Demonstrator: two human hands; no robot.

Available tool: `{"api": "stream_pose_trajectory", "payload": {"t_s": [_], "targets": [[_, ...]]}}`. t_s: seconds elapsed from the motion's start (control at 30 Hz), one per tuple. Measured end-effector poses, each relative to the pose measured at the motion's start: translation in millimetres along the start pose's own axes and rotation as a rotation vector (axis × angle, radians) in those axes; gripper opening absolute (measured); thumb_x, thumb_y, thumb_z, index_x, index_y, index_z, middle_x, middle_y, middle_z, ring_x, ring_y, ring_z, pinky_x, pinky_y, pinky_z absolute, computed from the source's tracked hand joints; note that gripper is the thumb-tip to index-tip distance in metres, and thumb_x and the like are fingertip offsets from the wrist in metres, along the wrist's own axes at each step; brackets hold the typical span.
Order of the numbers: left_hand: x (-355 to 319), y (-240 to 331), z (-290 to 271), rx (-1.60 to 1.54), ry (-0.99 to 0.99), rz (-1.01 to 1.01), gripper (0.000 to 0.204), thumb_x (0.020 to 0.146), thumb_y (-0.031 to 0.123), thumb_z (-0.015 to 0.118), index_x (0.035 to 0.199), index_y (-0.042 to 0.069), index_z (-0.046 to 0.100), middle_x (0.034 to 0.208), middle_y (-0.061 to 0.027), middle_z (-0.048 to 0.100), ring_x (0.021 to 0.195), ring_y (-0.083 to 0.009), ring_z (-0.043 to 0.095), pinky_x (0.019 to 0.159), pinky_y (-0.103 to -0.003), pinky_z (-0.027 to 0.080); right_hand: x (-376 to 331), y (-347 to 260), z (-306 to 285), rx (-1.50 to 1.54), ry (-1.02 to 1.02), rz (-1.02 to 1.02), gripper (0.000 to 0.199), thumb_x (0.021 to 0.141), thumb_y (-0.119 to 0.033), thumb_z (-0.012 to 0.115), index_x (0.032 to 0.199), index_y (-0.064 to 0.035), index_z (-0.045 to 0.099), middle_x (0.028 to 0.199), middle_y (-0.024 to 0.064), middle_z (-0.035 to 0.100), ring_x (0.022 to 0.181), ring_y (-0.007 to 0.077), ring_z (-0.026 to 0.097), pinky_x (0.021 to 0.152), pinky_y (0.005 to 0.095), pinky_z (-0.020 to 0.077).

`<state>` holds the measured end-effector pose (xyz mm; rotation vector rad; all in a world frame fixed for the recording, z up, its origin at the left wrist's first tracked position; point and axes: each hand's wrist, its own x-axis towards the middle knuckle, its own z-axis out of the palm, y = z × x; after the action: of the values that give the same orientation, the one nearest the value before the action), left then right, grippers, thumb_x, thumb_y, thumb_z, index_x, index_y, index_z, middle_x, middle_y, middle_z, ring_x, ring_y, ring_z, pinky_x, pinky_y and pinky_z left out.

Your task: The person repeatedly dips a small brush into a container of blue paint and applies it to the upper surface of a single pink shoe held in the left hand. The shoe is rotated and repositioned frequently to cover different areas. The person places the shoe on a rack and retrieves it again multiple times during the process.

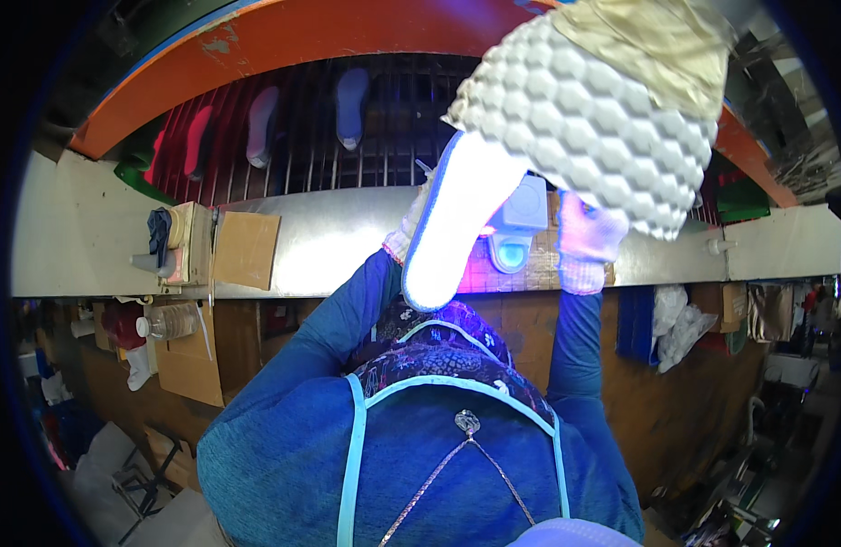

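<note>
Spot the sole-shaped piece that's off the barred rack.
The brightly lit sole with a blue edge, at the left hand. The red sole, greyish sole and blue sole lie on the rack.

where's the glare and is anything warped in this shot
Head view: the sole is blown out to near-white, its surface detail lost; head view: a softer sheen on the counter; head view: the orange beam bows, fisheye-style, and the corners go black.

Glossy, smooth metal bench (348,239); matt cardbd. (246,251) by its front L edge; knit-cloth R glove (589,239); bumpy-surfaced pad (603,114).
</note>
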<state>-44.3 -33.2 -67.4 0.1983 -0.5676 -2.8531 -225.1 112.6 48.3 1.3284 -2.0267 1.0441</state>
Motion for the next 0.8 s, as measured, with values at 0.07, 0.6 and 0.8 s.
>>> {"api": "stream_pose_trajectory", "payload": {"t_s": [0.07,0.6,0.8], "targets": [[-1,1,-3,-0.015,0.020,0.003,0.071,0.092,0.062,0.055,0.134,0.005,0.053,0.110,-0.0154,0.067,0.089,-0.0275,0.070,0.076,-0.042,0.061,-10,-2,8,0.001,0.023,-0.001,0.008,0.076,-0.006,0.076,0.082,-0.0042,0.070,0.085,0.0067,0.066,0.064,0.0168,0.061,0.060,0.0296,0.0466],[33,40,-24,-0.093,0.065,0.124,0.066,0.092,0.062,0.055,0.130,0.007,0.057,0.106,-0.0122,0.069,0.086,-0.0249,0.071,0.073,-0.040,0.061,-67,-28,10,0.430,-0.422,0.386,0.007,0.083,-0.004,0.073,0.086,-0.0039,0.067,0.087,0.0053,0.062,0.065,0.0127,0.058,0.058,0.0250,0.0461],[39,32,-32,-0.098,0.080,0.102,0.064,0.093,0.061,0.055,0.128,0.008,0.059,0.104,-0.0110,0.070,0.085,-0.0239,0.071,0.071,-0.039,0.061,16,11,63,0.260,-0.337,0.330,0.010,0.087,-0.009,0.072,0.090,0.0008,0.068,0.090,0.0067,0.059,0.067,0.0123,0.055,0.058,0.0249,0.0432]]}}
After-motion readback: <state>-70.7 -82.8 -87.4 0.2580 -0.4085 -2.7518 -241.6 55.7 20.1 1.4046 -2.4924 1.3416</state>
